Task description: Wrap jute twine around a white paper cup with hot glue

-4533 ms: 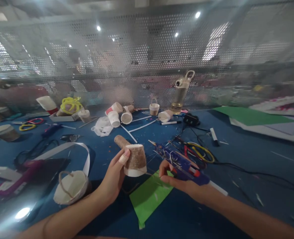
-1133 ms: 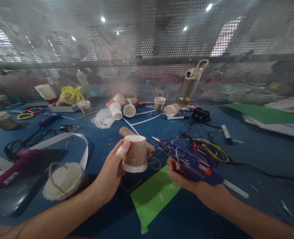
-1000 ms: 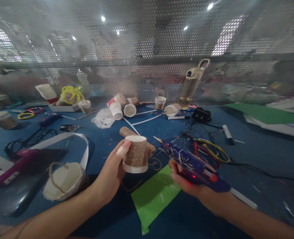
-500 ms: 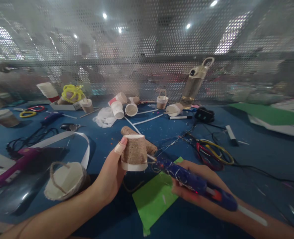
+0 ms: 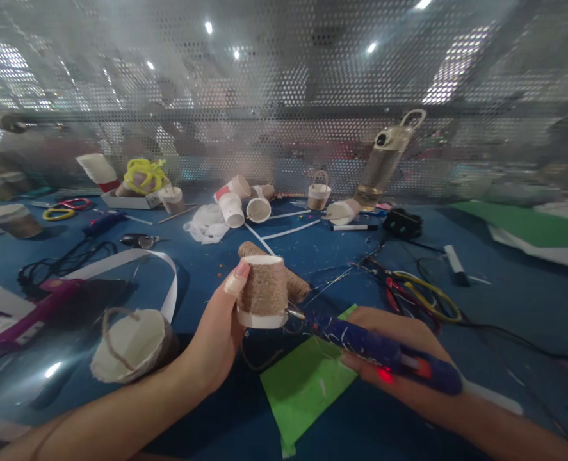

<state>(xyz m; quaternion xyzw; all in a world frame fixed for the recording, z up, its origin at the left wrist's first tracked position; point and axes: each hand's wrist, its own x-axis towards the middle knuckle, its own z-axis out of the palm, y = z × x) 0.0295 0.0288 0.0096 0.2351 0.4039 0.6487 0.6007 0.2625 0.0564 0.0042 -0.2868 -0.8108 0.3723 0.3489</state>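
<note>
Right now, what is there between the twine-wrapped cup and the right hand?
In the head view, the front of the blue glue gun extends from the right hand toward the cup; the green sheet shows beneath.

There are two hands [image 5: 216,333] [image 5: 399,325], two blue glue guns [image 5: 360,339] [image 5: 102,222], two markers [image 5: 353,228] [image 5: 454,261], two green sheets [image 5: 307,378] [image 5: 519,221], and one each of bottle [image 5: 383,165], white plastic bag [image 5: 207,224], black adapter [image 5: 403,224] and yellow cord bundle [image 5: 144,173]. Cups [image 5: 264,291] number at least nine, but overlaps among them prevent an exact count.
</note>
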